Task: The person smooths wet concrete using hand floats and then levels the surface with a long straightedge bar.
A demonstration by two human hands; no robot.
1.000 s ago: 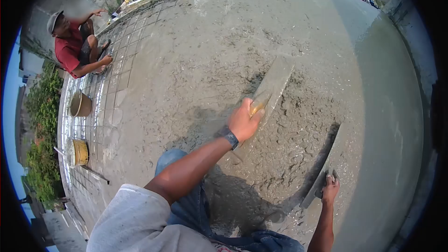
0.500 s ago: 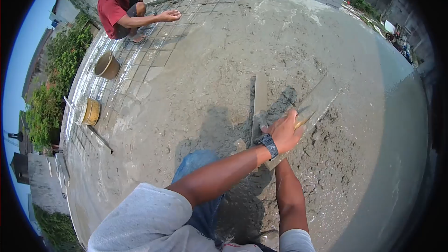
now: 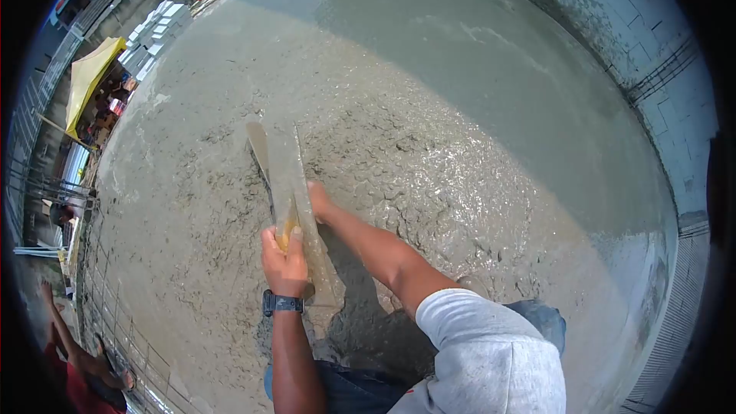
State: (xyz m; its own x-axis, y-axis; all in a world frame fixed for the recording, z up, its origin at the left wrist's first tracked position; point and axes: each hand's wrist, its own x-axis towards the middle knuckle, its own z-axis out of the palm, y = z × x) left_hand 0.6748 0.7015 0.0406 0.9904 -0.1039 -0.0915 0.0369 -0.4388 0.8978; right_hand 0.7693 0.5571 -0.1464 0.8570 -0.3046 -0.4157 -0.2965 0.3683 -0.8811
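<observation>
My left hand (image 3: 285, 264), with a dark watch on its wrist, is closed around the yellowish handle of a long, flat trowel (image 3: 290, 165). The grey blade reaches forward over rough wet concrete (image 3: 368, 161). Beside and partly under it is a narrow beige straight bar (image 3: 257, 144), its middle hidden by the trowel and my left hand. My right hand (image 3: 317, 201) is at the right edge of the blade. The blade covers its fingers, so I cannot see what they hold.
Smoother wet concrete (image 3: 460, 54) lies in shade at the far right, below a block wall (image 3: 606, 0). Steel mesh (image 3: 126, 337) and a crouching person in red (image 3: 84, 383) are at lower left. Stacked pale blocks (image 3: 153, 34) and a yellow canopy (image 3: 92, 80) stand at far left.
My view has swung to the right, so the person in red now appears at lower left and the buckets are out of view. The trowel and bar appear further left; my right hand now shows partly.
</observation>
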